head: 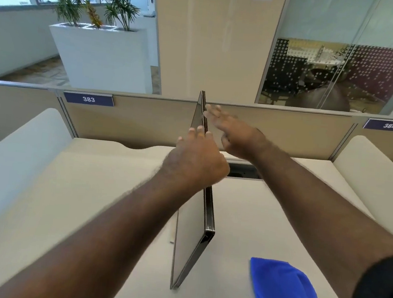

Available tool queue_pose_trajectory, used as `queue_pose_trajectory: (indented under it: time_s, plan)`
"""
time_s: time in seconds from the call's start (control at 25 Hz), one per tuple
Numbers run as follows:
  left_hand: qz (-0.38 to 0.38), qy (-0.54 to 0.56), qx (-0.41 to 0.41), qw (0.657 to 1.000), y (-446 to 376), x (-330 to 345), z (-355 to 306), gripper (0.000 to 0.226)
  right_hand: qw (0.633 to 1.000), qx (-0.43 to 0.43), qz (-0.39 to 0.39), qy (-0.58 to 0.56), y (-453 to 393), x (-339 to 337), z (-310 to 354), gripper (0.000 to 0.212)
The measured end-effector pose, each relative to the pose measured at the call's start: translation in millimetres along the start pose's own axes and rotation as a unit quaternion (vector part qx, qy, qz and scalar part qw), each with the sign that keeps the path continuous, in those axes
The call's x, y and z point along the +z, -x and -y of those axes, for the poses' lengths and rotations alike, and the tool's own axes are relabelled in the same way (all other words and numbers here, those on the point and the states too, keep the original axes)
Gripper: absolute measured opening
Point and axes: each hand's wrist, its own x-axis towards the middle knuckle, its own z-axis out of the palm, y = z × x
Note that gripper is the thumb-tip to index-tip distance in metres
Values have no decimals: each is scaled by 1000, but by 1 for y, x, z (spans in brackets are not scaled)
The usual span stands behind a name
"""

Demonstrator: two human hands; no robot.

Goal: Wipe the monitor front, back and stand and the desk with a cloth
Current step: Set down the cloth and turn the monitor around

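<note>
Open desk surface (pixel 90 198) left of the edge-on monitor (pixel 192 232), wide enough for a hand. Right side narrower: blue cloth (pixel 282 294) lying near the front, cable slot (pixel 243 171) behind. Blocked at the back by the partition (pixel 145 120).

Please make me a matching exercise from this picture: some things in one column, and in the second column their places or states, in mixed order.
Things:
1. blue cloth
2. left hand
3. right hand
4. monitor

Places or states:
A. turned edge-on to the camera
B. fingers spread, blurred, to the right of the monitor's top edge
C. lying loose on the desk
D. fingers curled over the monitor's top edge

Pairs: 1-C, 2-D, 3-B, 4-A
</note>
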Motion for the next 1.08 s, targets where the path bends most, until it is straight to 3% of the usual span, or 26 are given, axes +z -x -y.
queue_pose_trajectory:
  time_s: [0.08,0.2,0.44,0.64,0.8,0.96,1.08]
  plan:
    - [19,-18,-35,999,13,8,-6,70,998,-35,31,41,-8,4,-1,82]
    - [29,-44,-60,997,19,11,-11,71,998,-40,10,49,-10,10,-4,78]
    - [62,-80,-54,993,16,6,-14,70,995,-57,-68,37,-10,10,-4,62]
    - [68,-98,-25,993,16,-6,7,66,995,-59,-83,23,-8,13,-2,46]
    - [90,-132,-7,987,4,-17,47,65,993,-20,-97,58,-13,17,3,38]
    - [87,-176,-7,980,-6,-30,73,67,988,22,-106,110,-16,14,22,47]
    - [82,-194,1,978,-20,-40,99,68,982,72,-95,149,-23,13,41,36]
